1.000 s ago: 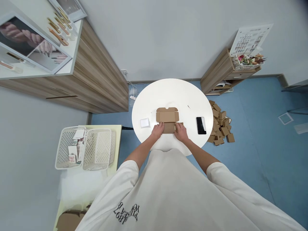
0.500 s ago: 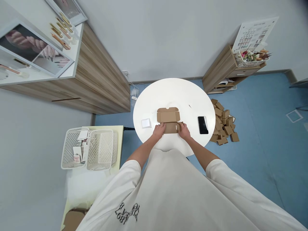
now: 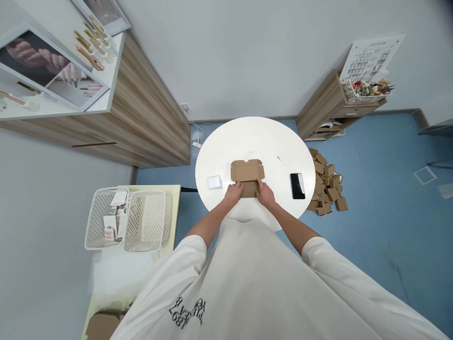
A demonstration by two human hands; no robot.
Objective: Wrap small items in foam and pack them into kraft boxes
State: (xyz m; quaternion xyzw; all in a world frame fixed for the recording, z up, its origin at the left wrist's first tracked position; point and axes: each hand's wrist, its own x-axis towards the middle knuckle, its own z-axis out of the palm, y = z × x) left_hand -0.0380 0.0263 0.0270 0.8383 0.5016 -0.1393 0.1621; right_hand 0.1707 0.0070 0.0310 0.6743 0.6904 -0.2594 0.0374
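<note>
A small brown cardboard box (image 3: 247,175) lies half folded on the round white table (image 3: 255,141), its lid flap open toward the far side. My left hand (image 3: 234,193) presses against the box's near left end with fingers curled on the cardboard. My right hand (image 3: 265,193) holds the near right end the same way. Both hands grip the box's front part between them.
A small white square pad (image 3: 214,182) lies left of the box and a black phone (image 3: 297,185) right of it. A heap of folded brown boxes (image 3: 327,184) sits on the blue floor. Two white baskets (image 3: 127,225) stand on a low table to the left.
My right hand has moved inward along the box, folding in the right side flap that stuck out half a second ago. The left hand has barely moved.
</note>
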